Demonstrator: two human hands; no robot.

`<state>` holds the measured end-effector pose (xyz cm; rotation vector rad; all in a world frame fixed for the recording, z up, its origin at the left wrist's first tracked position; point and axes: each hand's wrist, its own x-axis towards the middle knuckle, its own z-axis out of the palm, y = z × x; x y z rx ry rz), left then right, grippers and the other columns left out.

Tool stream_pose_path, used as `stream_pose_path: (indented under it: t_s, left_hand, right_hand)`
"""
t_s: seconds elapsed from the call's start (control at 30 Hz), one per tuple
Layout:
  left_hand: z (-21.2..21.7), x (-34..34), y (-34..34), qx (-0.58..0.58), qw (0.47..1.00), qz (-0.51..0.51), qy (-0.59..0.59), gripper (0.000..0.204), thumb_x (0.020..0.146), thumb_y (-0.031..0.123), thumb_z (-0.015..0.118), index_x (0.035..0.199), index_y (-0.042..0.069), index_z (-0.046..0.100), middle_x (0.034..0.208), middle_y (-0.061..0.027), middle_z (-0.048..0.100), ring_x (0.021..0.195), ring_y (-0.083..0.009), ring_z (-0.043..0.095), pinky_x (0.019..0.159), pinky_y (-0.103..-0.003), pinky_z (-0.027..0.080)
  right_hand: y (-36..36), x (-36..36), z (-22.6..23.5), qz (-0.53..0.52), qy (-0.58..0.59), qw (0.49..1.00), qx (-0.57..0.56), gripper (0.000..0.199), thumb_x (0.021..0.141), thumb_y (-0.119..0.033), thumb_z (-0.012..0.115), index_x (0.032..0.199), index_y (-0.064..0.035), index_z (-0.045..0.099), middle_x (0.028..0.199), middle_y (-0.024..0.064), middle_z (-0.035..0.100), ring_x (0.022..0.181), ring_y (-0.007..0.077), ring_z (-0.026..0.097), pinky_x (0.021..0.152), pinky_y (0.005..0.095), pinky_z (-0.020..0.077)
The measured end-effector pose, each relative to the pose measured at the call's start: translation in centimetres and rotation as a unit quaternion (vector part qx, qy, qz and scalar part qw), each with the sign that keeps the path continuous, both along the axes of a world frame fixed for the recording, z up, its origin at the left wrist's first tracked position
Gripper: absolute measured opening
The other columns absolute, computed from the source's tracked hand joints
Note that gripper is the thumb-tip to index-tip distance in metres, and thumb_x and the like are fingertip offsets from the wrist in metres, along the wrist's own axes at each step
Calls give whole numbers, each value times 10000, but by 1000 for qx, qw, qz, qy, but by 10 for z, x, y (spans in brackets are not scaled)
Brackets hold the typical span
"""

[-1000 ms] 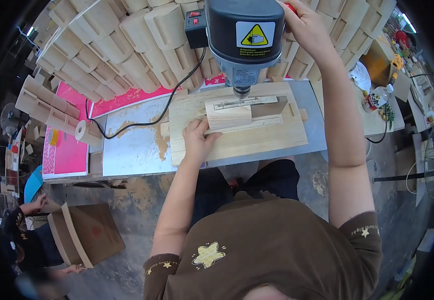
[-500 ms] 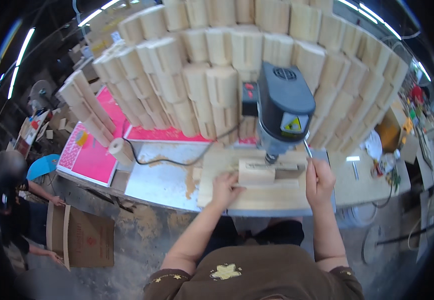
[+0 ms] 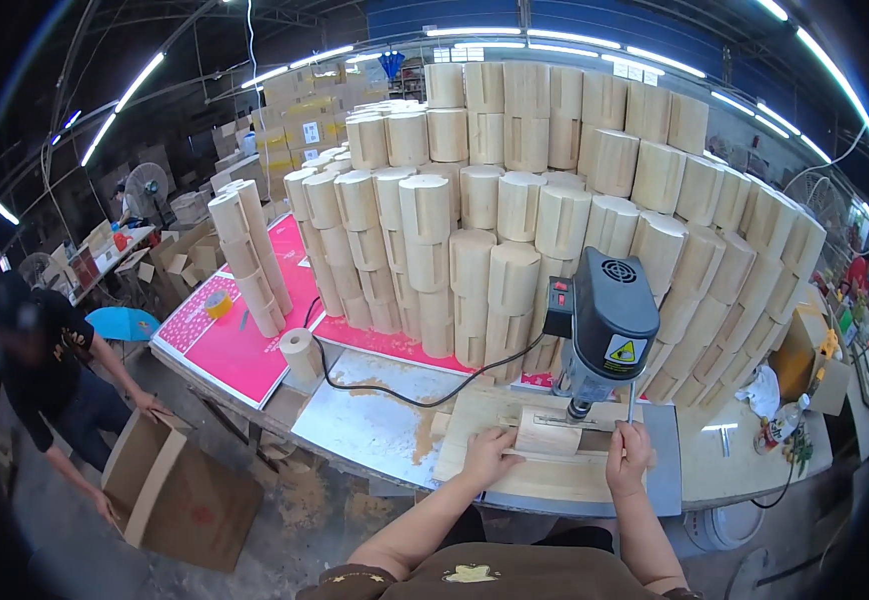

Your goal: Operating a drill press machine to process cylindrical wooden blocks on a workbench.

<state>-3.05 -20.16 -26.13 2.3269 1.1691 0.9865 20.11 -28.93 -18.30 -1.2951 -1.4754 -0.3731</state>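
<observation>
My left hand (image 3: 490, 458) is closed round the left end of a pale wooden cylinder (image 3: 547, 432), which lies in a flat wooden jig (image 3: 545, 477). Over the cylinder's right part stands a dark grey bench drill press (image 3: 620, 305). Its chuck (image 3: 580, 408) reaches down to the wood; whether the bit is inside it cannot be made out. To the right of the chuck, my right hand (image 3: 629, 457) grips the drill press's thin metal lever (image 3: 632, 402).
Tall stacks of grooved wooden cylinders (image 3: 425, 225) rise behind the drill. A black cord (image 3: 405, 400) crosses the sawdust-strewn board. Left are a short round piece (image 3: 301, 353) and a yellow tape roll (image 3: 218, 304). A co-worker (image 3: 65, 350) holds a cardboard box (image 3: 190, 495).
The view has tilted upward, so the bench appears lower. My right hand, still on the lever, has come closer to the chuck. My left hand stays on the cylinder. The co-worker's box has tilted.
</observation>
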Motion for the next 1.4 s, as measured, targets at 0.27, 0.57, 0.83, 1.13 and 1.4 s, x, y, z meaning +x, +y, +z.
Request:
stream_pose_path:
  t_s: [0.27, 0.57, 0.83, 1.13, 1.4]
  left_hand:
    - [0, 6, -14, 5, 998, 19, 53, 529, 630, 302, 754, 1119, 166, 606, 984, -58, 596, 946, -267, 549, 815, -442, 344]
    - [-6, 40, -16, -13, 998, 6, 54, 518, 656, 305, 742, 1121, 128, 597, 980, -92, 579, 989, -300, 521, 900, -499, 318]
    - [1, 44, -7, 17, 1000, -2, 18, 524, 636, 273, 758, 1115, 122, 606, 826, -40, 550, 860, -246, 519, 792, -401, 315]
    - [-9, 45, -13, 30, 999, 8, -6, 509, 599, 270, 770, 1073, 150, 630, 809, -38, 544, 840, -250, 523, 799, -416, 334]
    - [-3, 37, -15, 45, 998, 48, -5, 547, 586, 292, 770, 1083, 128, 613, 866, -65, 546, 885, -281, 527, 828, -456, 322]
  right_hand:
    - [1, 9, 121, -14, -39, 999, 27, 127, 809, -63, 574, 697, -26, 527, 567, 131, 453, 487, 298, 468, 464, 371, 353]
    - [92, 47, 173, -85, 2, 986, -141, 357, 869, -356, 457, 804, -40, 610, 802, 211, 606, 791, 418, 572, 686, 466, 446]
    - [10, 13, 147, -26, 15, 990, -138, 257, 853, -239, 520, 718, -27, 575, 579, 158, 528, 540, 285, 548, 521, 361, 424]
    - [-3, 6, 16, 63, 31, 997, 13, 51, 781, 3, 583, 816, -5, 619, 640, 91, 548, 534, 227, 510, 512, 321, 394]
    - [5, 10, 22, 75, -42, 994, 72, 54, 801, 12, 551, 829, 25, 596, 649, 93, 501, 566, 217, 462, 518, 310, 355]
